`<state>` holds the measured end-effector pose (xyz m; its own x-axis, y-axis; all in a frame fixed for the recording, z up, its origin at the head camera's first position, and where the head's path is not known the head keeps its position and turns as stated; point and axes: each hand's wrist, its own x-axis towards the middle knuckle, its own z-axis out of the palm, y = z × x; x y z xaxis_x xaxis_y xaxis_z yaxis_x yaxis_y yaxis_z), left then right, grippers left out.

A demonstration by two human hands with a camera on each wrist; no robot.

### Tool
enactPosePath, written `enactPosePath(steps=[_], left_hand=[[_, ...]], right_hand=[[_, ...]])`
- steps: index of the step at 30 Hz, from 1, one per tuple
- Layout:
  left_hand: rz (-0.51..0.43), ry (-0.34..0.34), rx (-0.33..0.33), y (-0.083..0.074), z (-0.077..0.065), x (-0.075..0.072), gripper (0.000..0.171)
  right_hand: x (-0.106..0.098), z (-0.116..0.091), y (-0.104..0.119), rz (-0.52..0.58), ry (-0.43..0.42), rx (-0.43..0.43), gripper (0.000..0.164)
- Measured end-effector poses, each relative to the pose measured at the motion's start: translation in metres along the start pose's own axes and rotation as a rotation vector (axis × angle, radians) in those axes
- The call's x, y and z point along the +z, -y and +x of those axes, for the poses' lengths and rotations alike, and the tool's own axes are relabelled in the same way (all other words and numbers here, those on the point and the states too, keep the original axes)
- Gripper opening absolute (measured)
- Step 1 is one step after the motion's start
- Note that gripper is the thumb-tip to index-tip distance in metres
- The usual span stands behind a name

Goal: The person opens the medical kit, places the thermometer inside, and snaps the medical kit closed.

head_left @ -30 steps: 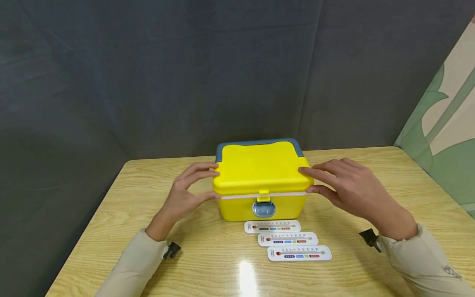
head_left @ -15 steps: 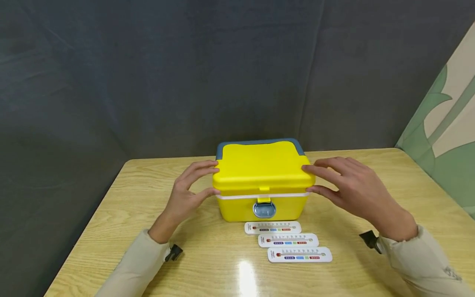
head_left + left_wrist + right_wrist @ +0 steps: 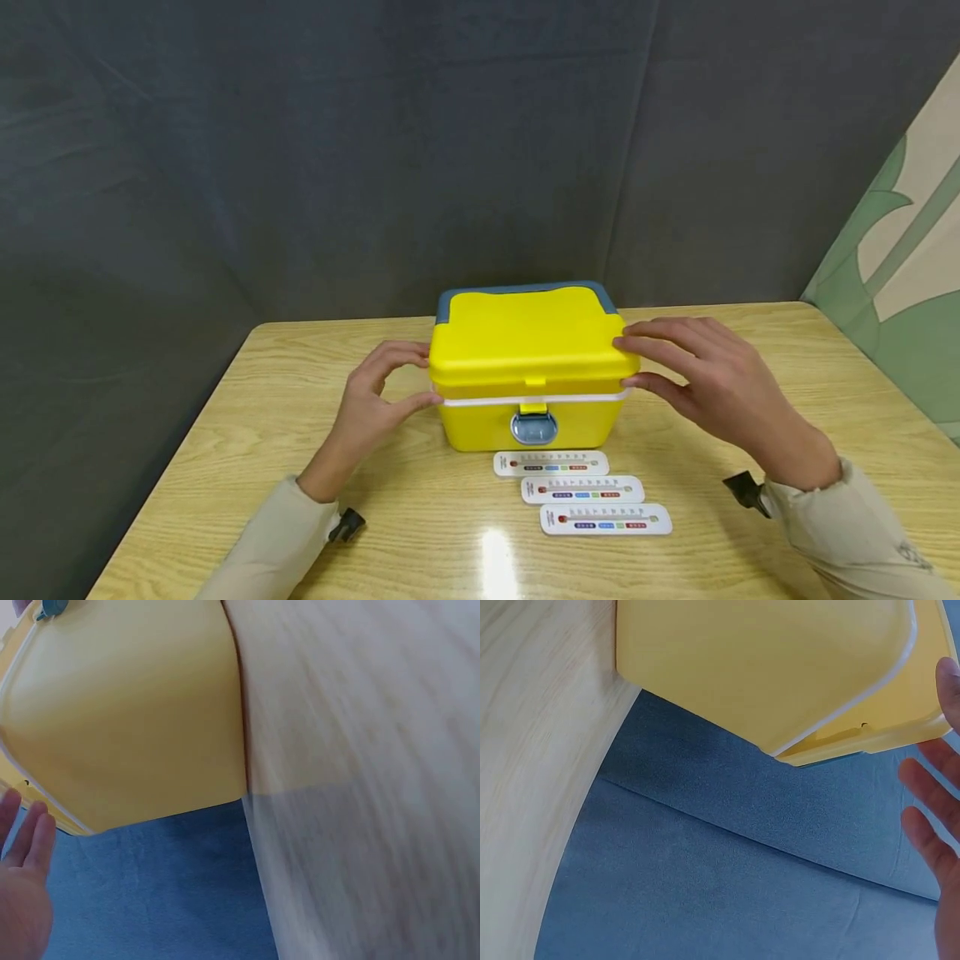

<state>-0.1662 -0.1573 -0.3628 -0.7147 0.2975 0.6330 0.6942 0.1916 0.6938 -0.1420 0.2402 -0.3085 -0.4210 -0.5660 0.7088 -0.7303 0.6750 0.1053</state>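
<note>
A yellow storage box (image 3: 570, 425) with a grey-blue front latch (image 3: 534, 427) stands on the table, its white rim showing. Its yellow lid (image 3: 532, 329) is raised a little at the front, and the right wrist view shows a wedge-shaped gap under it. With thumb below the edge and fingertips above, my right hand (image 3: 708, 379) pinches the lid's right front corner. My left hand (image 3: 371, 404) is at the box's left side, thumb tip right at the white rim and fingers beside the lid. In the left wrist view these fingers (image 3: 39, 840) look nearly straight.
Three white thermometers lie staggered before the box: a back one (image 3: 551, 463), a middle one (image 3: 582, 489) and a front one (image 3: 606, 519). A dark curtain (image 3: 450, 167) hangs behind the wooden table (image 3: 247, 417). A patterned green panel (image 3: 900, 250) borders the right.
The lid's front edge has risen from the rim, widening the gap. My left fingers have slipped from the lid's top down to its side. My right hand has shifted slightly with the lid.
</note>
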Motion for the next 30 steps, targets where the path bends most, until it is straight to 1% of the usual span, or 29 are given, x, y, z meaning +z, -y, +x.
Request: enactPosePath(steps=[2, 4, 7, 12, 16, 22, 25, 30], left_hand=[[-0.017, 0.000, 0.041, 0.003, -0.001, 0.001, 0.038], [-0.039, 0.005, 0.094, 0.006, -0.001, 0.002, 0.034], [-0.051, 0.002, 0.171, 0.009, -0.001, 0.004, 0.035], [-0.035, -0.014, 0.264, 0.013, 0.000, 0.008, 0.035], [-0.007, -0.016, 0.294, 0.012, 0.000, 0.009, 0.028], [-0.001, -0.028, 0.336, 0.012, 0.001, 0.010, 0.015], [-0.014, -0.036, 0.363, 0.012, 0.002, 0.011, 0.015], [-0.023, -0.038, 0.385, 0.011, 0.003, 0.012, 0.016]], right_hand=[[0.000, 0.000, 0.000, 0.024, -0.016, 0.010, 0.057], [0.000, 0.001, 0.000, 0.045, -0.028, 0.018, 0.057], [0.001, 0.003, -0.002, 0.080, -0.052, 0.014, 0.055], [0.004, 0.005, -0.006, 0.172, -0.114, 0.024, 0.053], [0.006, 0.004, -0.008, 0.230, -0.129, 0.073, 0.054], [0.006, 0.005, -0.010, 0.263, -0.136, 0.119, 0.055], [0.005, 0.007, -0.010, 0.274, -0.140, 0.130, 0.056], [0.005, 0.012, -0.013, 0.281, -0.146, 0.149, 0.059]])
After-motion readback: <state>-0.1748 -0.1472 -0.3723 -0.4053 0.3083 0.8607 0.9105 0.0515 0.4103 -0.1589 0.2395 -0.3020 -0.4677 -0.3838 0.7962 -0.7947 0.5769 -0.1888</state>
